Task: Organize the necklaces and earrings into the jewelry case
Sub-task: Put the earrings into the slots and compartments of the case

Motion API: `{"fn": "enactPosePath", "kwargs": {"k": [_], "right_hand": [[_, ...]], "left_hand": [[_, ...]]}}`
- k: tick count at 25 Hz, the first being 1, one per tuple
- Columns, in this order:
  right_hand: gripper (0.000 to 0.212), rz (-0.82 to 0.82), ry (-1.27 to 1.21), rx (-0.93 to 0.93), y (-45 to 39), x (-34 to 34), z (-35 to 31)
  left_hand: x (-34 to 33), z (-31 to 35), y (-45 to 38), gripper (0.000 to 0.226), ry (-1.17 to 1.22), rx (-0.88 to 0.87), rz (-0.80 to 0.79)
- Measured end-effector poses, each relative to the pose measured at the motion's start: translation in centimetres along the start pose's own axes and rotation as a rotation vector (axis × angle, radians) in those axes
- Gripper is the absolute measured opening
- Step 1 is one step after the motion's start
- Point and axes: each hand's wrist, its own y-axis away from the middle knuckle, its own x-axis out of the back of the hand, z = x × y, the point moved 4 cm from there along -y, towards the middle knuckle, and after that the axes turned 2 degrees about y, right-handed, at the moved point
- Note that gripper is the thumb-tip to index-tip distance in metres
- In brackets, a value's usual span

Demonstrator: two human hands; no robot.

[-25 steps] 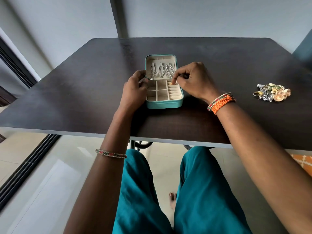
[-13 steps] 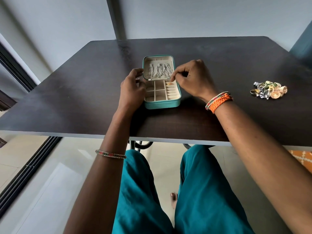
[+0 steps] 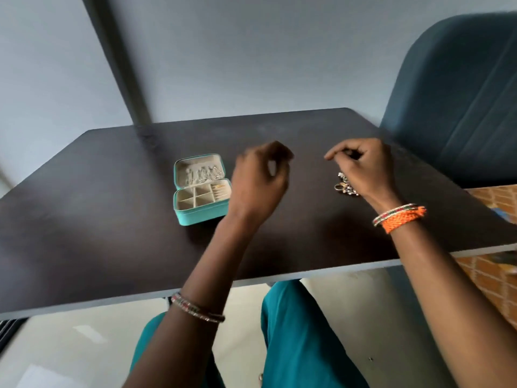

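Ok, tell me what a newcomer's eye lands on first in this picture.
The open teal jewelry case on the dark table, left of centre, with silvery pieces along its lid. Then both hands raised above the table: the left hand beside the case, the right hand over a small pile of jewelry. An orange bracelet stands out on the right wrist.

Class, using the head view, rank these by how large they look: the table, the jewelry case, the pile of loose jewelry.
1. table
2. jewelry case
3. pile of loose jewelry, partly hidden behind the right hand, so its full extent is unsure.
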Motion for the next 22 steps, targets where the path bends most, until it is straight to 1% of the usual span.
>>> {"fn": "enactPosePath", "kwargs": {"k": [1,3,5,7,9,10,15,19,22], "right_hand": [[0.019,-0.005,-0.007,-0.042,0.0,1.1,1.9],[0.018,-0.013,-0.001,-0.101,0.2,2.3,4.6],[0.016,-0.009,0.009,-0.11,0.2,2.4,5.6],[0.015,-0.017,0.052,-0.102,0.0,1.9,5.6],[0.014,-0.048,0.126,-0.096,0.1,1.5,5.6],[0.014,-0.066,0.142,-0.092,0.2,1.4,5.6],[0.017,-0.086,0.095,-0.112,0.7,1.4,5.1],[0.015,-0.098,0.105,-0.111,0.8,1.4,5.3],[0.02,-0.125,0.121,-0.082,0.9,1.3,5.1]], "left_hand": [[-2.5,0.1,-0.3,0.019,0.039,0.027,-0.121],[-7.2,-0.6,-0.6,0.016,0.044,0.078,-0.325],[-10.3,-1.4,-0.9,0.016,0.03,0.15,-0.41],[-11.9,-2.0,-0.7,0.019,-0.03,0.194,-0.438],[-12.7,-1.9,-0.3,0.019,-0.151,0.144,-0.458],[-12.8,-1.8,-0.1,0.019,-0.175,0.118,-0.463],[-12.6,-1.8,-0.3,0.015,-0.166,0.096,-0.443],[-12.6,-2.2,-0.2,0.014,-0.142,0.136,-0.424],[-12.7,-2.3,-0.3,0.016,-0.148,0.156,-0.44]]}}
